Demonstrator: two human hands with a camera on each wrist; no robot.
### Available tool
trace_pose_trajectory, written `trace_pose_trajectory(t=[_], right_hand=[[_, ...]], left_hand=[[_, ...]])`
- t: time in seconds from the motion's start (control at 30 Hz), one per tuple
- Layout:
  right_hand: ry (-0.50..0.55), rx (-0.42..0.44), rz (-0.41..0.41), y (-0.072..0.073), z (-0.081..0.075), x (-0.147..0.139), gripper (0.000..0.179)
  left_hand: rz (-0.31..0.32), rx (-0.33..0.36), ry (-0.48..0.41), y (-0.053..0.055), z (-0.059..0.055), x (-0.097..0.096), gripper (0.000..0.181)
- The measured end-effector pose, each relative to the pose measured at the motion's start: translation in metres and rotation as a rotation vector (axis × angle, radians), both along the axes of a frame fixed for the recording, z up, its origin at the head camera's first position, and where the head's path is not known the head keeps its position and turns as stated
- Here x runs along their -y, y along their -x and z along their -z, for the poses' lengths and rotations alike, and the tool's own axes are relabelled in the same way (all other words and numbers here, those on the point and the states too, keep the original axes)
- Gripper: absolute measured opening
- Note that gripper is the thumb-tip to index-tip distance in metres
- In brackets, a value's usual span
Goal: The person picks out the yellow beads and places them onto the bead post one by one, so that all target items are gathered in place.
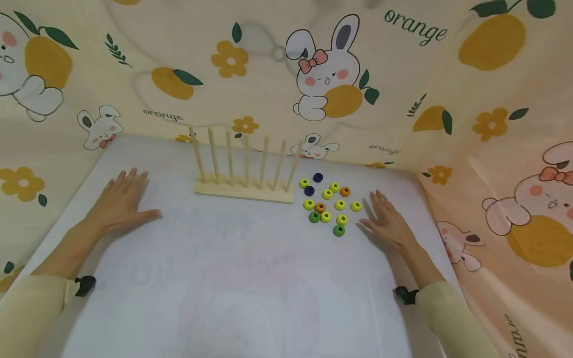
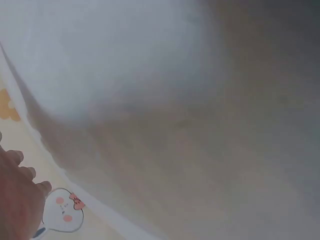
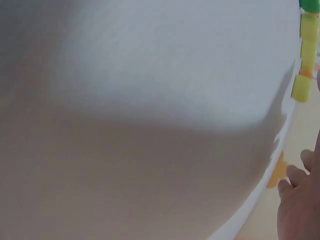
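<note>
My left hand [image 1: 118,201] rests on the white table at the left, fingers straight and thumb spread, holding nothing. On the right side my right hand [image 1: 388,221] lies with extended fingers, just right of a group of beads and apart from them. The group mixes yellow beads [image 1: 339,205], green beads [image 1: 338,230], orange beads [image 1: 344,192] and dark blue beads [image 1: 309,191]. Left of them stands a wooden rack [image 1: 243,191] with several upright pegs, all bare. In the right wrist view a few beads [image 3: 301,89] show at the edge.
A white cover lies over the table [image 1: 215,278]. Patterned cloth [image 1: 264,94] with rabbits and oranges rises behind and on both sides. A dark strap [image 1: 85,286] sits at the left wrist, another dark strap [image 1: 406,295] at the right.
</note>
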State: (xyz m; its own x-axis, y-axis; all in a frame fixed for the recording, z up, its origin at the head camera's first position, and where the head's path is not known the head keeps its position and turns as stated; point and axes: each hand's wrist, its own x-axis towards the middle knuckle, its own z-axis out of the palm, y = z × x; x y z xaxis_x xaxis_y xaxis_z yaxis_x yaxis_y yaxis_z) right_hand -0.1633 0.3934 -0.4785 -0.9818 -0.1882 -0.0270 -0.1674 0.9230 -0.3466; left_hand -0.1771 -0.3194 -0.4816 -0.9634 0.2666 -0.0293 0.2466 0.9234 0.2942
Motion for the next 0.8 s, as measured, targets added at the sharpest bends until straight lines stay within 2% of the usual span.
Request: trace_pose_trajectory(t=[0.27,0.37,0.57,0.8], right_hand=[[0.119,-0.034,0.037,0.004,0.002,0.01,0.088],[0.198,-0.048,0.059,0.005,0.0,0.014,0.083],[0.357,-0.026,0.132,0.007,-0.001,0.022,0.073],[0.468,0.005,0.162,0.009,-0.003,0.026,0.061]], left_hand=[[0.012,0.072,-0.195,0.016,0.003,-0.015,0.115],[0.025,0.07,-0.214,0.023,0.001,-0.019,0.115],[0.008,0.073,-0.255,0.037,-0.005,-0.03,0.119],[-0.002,0.062,-0.316,0.043,-0.004,-0.044,0.113]])
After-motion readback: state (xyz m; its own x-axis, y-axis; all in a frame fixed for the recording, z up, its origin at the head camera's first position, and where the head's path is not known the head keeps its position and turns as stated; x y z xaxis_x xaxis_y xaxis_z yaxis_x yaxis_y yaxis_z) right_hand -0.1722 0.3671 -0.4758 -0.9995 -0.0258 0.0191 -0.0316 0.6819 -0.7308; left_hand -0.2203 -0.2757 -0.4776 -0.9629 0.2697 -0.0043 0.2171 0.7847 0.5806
